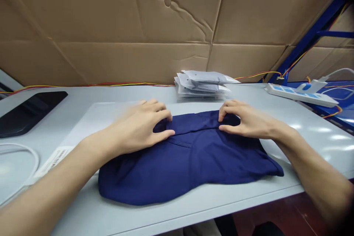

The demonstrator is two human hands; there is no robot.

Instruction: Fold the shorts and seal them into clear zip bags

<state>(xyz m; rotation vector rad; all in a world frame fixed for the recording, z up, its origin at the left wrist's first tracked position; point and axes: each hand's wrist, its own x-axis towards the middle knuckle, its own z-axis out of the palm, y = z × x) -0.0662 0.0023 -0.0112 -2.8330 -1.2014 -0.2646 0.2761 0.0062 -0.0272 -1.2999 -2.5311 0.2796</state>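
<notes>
A navy blue garment (177,166) lies spread across the table near its front edge, with a folded band along its far side and a stitched seam below that. At the left end of this band, my left hand (143,125) pinches the cloth between thumb and fingers. My right hand (243,120) grips the band farther right in the same way. Partly under the garment and my left arm is a translucent plastic bag (91,118) with a white barcode label (56,158).
Several packed plastic bags (203,84) are stacked at the back. A black tablet-like device (33,112) and white cable (35,158) lie left. A white power strip (301,95) sits back right. Cardboard (110,25) stands behind the table (210,199).
</notes>
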